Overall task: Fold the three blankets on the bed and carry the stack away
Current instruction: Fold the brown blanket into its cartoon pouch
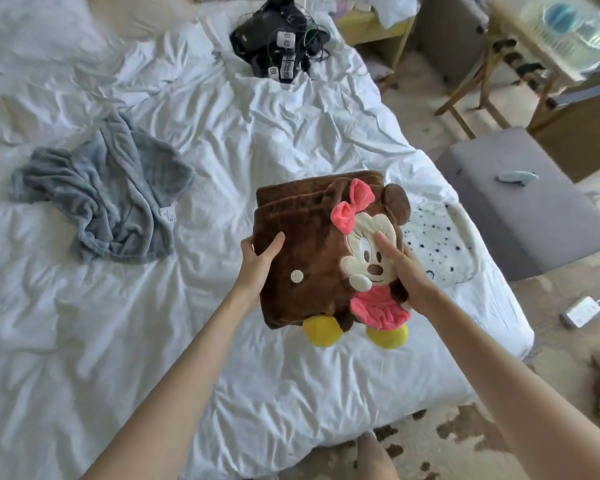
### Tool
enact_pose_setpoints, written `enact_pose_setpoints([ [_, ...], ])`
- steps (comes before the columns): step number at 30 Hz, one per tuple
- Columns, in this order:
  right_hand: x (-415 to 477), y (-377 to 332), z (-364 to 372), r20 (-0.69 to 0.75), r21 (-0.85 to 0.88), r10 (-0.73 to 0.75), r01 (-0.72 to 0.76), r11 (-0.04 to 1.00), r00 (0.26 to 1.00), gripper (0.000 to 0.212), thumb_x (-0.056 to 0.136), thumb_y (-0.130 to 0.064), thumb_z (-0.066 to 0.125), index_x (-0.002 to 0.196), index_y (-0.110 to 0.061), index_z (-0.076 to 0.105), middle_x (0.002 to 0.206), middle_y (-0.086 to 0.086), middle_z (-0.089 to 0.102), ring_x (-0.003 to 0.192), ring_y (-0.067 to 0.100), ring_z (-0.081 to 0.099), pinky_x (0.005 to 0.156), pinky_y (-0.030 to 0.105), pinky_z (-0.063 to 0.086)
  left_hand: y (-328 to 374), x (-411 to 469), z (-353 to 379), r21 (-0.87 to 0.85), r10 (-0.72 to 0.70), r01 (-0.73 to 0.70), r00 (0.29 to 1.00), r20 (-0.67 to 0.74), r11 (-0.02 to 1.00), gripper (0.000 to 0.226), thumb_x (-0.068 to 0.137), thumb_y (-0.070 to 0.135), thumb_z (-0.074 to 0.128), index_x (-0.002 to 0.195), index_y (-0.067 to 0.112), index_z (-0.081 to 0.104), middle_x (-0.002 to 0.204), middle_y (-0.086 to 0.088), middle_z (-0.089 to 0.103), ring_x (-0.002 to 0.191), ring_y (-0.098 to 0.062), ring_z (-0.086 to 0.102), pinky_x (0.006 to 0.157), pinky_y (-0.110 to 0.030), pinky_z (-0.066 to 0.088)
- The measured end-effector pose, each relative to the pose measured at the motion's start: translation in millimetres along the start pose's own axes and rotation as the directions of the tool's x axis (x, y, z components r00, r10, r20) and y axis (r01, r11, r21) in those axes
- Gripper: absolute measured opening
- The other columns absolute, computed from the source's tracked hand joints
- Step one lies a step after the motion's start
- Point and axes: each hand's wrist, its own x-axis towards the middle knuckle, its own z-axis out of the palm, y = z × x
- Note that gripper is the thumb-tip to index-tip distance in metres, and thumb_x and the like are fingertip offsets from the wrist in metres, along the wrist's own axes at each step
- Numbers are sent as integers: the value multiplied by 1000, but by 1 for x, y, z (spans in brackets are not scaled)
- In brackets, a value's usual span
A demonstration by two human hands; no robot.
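Observation:
A folded brown blanket [302, 244] with a cartoon mouse figure, pink bow and yellow feet sewn on it is held just above the bed. My left hand [258, 261] grips its left edge, thumb on top. My right hand [404, 271] grips its right side, fingers spread over the mouse's face. To its right a folded white blanket with dark dots [440, 244] lies on the bed, partly hidden by the brown one. A grey blanket [108, 199] lies crumpled and unfolded on the bed's left side.
The white bed [222, 133] is wrinkled. A heap of black devices and cables [279, 39] sits at its far end. A grey bench [520, 199] stands right of the bed, a wooden table [568, 98] beyond it. A white charger [581, 311] lies on the patterned floor.

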Motion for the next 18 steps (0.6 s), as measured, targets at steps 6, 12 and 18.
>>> enact_pose_setpoints([
  [6,28,-46,-122,-70,-91,-28,22,996,997,43,80,-59,67,112,-30,68,102,3,75,90,19,73,74,28,56,-5,23,136,-41,-27,27,1000,5,999,70,78,57,71,129,21,38,120,3,62,105,-15,64,83,-33,55],
  [12,79,-48,-200,-206,-322,-27,-42,946,978,61,75,-72,59,113,-24,62,99,-3,73,90,17,70,79,33,53,-36,51,225,112,-35,47,993,-109,993,72,84,63,59,136,18,35,121,8,56,98,-5,58,77,-19,46],
  [18,100,3,-198,-259,-492,-35,-100,865,965,69,76,-71,55,121,-20,42,107,-4,66,77,6,70,66,29,53,-78,69,246,330,7,64,977,-212,942,74,95,50,50,147,5,22,150,-12,37,136,-26,40,107,-28,31],
])
